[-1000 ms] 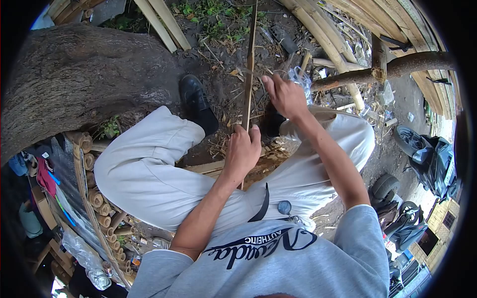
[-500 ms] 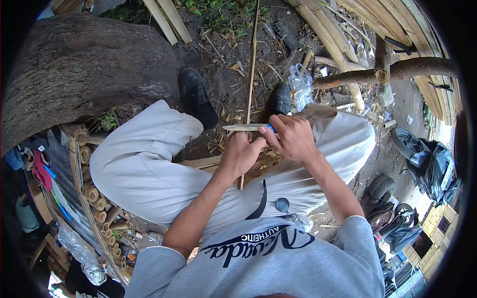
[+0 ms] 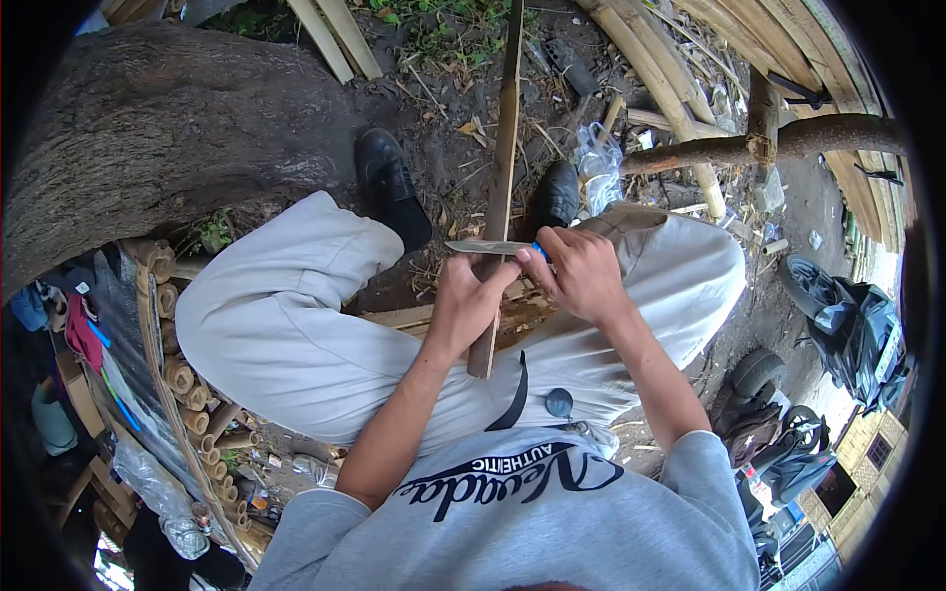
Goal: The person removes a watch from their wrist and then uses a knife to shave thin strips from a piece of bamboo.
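A long bamboo strip (image 3: 504,158) runs from the top of the view down between my legs, its near end over my lap. My left hand (image 3: 467,300) is closed round the strip below the blade. In my right hand (image 3: 583,274) is a knife (image 3: 485,247) with a blue handle. Its blade points left and lies across the strip, just above my left fingers. My right thumb reaches to the strip beside the blade.
A thick tree trunk (image 3: 177,138) lies at the upper left, with stacked bamboo poles (image 3: 180,376) below it. A branch (image 3: 729,153) and bamboo lengths (image 3: 645,69) are at the upper right. A plastic bag (image 3: 597,167) lies by my right shoe (image 3: 557,194).
The bamboo strip has turned, so its wider face now shows instead of its narrow edge. The knife blade has tilted slightly, and my left hand has shifted a little.
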A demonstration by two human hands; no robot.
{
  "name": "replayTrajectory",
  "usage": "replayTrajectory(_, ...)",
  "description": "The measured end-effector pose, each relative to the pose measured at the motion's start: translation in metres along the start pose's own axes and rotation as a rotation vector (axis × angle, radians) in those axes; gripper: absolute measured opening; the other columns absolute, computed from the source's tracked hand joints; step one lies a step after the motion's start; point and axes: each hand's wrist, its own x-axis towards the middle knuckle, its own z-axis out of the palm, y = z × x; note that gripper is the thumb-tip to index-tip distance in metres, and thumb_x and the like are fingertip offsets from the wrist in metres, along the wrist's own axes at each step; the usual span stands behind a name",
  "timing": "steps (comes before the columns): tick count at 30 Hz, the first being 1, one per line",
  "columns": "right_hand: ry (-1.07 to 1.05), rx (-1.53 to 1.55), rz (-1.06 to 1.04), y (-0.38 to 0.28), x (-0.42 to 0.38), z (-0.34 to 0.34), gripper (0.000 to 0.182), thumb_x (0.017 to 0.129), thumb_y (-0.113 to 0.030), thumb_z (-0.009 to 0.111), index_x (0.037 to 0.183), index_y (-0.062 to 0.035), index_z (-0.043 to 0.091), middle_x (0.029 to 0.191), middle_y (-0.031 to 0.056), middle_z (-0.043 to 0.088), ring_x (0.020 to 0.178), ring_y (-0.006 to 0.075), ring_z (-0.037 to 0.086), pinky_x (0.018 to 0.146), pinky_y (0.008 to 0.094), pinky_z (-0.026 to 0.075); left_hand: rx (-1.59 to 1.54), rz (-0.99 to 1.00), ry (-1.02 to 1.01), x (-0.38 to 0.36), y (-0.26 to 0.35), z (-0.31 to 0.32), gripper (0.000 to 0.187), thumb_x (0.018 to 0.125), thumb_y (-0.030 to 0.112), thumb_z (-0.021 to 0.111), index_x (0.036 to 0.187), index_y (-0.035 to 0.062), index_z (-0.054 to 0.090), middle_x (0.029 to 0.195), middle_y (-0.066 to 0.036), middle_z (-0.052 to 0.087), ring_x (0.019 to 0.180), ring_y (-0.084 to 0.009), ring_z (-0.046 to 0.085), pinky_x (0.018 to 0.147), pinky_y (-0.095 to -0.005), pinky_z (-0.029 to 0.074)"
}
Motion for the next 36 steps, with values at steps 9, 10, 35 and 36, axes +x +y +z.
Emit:
replayTrajectory(9, 0.023, -0.042, -0.074, 0.015, -0.003, 0.011, 0.041, 0.097, -0.042, 0.062, 0.078, -0.0071, 0.054, 0.065, 0.0091, 0.058, 0.058, 0.0315, 0.063, 0.051, 0.0418, 0.049, -0.228, 0.111, -0.016, 0.018, -0.018, -0.002, 0.024, 0.086, 0.014, 0.070, 0.102, -0.0007, 0.059, 0.067, -0.001, 0.058, 0.050, -0.0063, 0.051, 0.043, -0.0258, 0.040)
replayTrajectory(10, 0.030, -0.054, -0.083, 0.017, -0.001, 0.015, 0.041, 0.098, -0.043, 0.062, 0.078, -0.0073, 0.054, 0.065, 0.0088, 0.059, 0.057, 0.0314, 0.063, 0.050, 0.0415, 0.049, -0.201, 0.082, -0.034, 0.018, -0.016, -0.004, 0.027, 0.085, 0.012, 0.069, 0.105, -0.0014, 0.057, 0.069, -0.002, 0.059, 0.051, -0.0063, 0.051, 0.044, -0.0257, 0.040)
replayTrajectory(35, 0.133, -0.188, 0.276, 0.065, 0.100, -0.004, 0.048, 0.106, -0.047, 0.043, 0.090, -0.0043, 0.059, 0.070, 0.0239, 0.064, 0.068, 0.0459, 0.064, 0.058, 0.0531, 0.049, -0.425, -0.030, -0.059, 0.015, -0.012, 0.000, 0.033, 0.088, 0.002, 0.058, 0.119, 0.0052, 0.049, 0.069, 0.006, 0.041, 0.045, -0.0011, 0.031, 0.039, -0.0223, 0.021)
replayTrajectory(36, 0.122, -0.135, 0.226, 0.047, 0.084, -0.010, 0.043, 0.106, -0.043, 0.047, 0.089, -0.0048, 0.058, 0.069, 0.0226, 0.063, 0.066, 0.0443, 0.063, 0.057, 0.0512, 0.048, -0.384, -0.022, -0.037, 0.016, -0.012, 0.000, 0.032, 0.088, 0.002, 0.058, 0.119, 0.0056, 0.049, 0.069, 0.006, 0.041, 0.045, -0.0012, 0.031, 0.040, -0.0222, 0.022)
